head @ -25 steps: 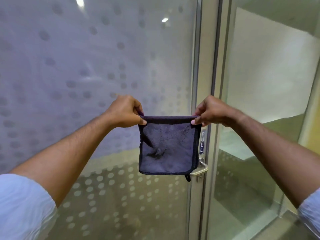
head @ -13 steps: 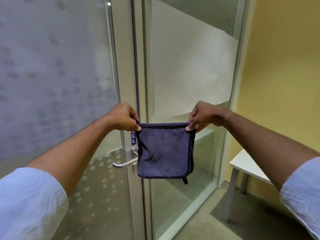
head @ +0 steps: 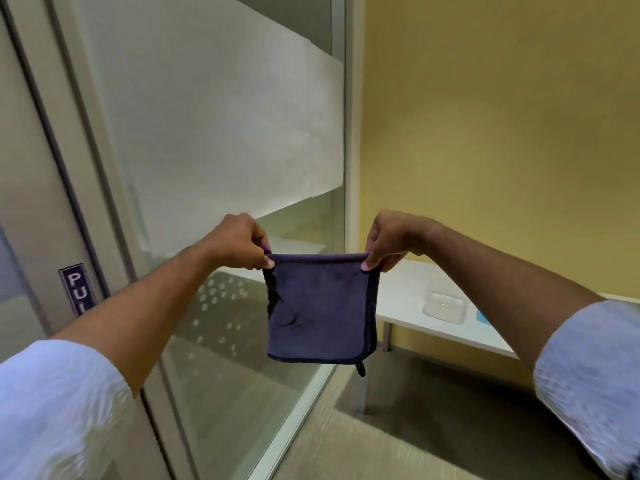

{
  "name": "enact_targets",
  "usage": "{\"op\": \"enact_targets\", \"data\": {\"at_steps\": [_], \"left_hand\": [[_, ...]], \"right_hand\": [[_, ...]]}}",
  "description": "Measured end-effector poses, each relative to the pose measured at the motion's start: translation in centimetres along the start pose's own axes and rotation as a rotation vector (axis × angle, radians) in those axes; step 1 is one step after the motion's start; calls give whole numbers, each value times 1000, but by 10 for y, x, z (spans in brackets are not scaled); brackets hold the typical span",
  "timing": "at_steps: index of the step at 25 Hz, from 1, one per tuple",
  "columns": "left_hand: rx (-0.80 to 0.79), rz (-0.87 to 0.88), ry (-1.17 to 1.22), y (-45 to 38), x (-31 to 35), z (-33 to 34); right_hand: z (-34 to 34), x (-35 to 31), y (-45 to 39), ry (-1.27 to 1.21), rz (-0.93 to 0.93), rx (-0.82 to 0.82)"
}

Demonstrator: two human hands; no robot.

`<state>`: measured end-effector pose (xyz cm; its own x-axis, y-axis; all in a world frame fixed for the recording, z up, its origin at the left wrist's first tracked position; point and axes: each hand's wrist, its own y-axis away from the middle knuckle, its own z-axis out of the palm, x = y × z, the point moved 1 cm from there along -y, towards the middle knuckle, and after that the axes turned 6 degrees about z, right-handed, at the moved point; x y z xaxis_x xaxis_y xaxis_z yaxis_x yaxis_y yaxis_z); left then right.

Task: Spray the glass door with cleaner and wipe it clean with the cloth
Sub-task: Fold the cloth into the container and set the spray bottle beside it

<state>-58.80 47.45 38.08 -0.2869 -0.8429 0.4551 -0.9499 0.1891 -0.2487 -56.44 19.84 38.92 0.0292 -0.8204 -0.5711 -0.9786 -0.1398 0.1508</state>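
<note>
A folded dark purple cloth (head: pixel 320 310) hangs in front of me, stretched by its two top corners. My left hand (head: pixel 239 242) pinches the top left corner and my right hand (head: pixel 391 239) pinches the top right corner. The glass door's frame (head: pixel 38 174) with a "PULL" sign (head: pixel 77 287) is at the far left edge. Behind the cloth stands a fixed glass panel (head: pixel 221 133) with a frosted band. No spray bottle is in view.
A white table (head: pixel 412 299) stands against the yellow wall (head: pixel 502 133) on the right, with a clear plastic box (head: pixel 445 304) and something blue (head: pixel 482 317) on it. Grey carpet floor (head: pixel 398 438) lies below.
The view has swung to the right, away from the dotted glass door toward the side panel, wall and table. Both hands still hold the cloth's top corners in the same way.
</note>
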Motion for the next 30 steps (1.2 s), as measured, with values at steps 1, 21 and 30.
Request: {"op": "enact_targets", "data": {"at_steps": [1, 21, 30], "left_hand": [[-16, 21, 25, -19, 3, 11], [-249, 417, 72, -320, 45, 187], [-291, 478, 42, -428, 102, 281]], "right_hand": [[-7, 12, -8, -5, 27, 18], [-94, 184, -184, 108, 333, 115], [-129, 282, -268, 350, 217, -164]]}}
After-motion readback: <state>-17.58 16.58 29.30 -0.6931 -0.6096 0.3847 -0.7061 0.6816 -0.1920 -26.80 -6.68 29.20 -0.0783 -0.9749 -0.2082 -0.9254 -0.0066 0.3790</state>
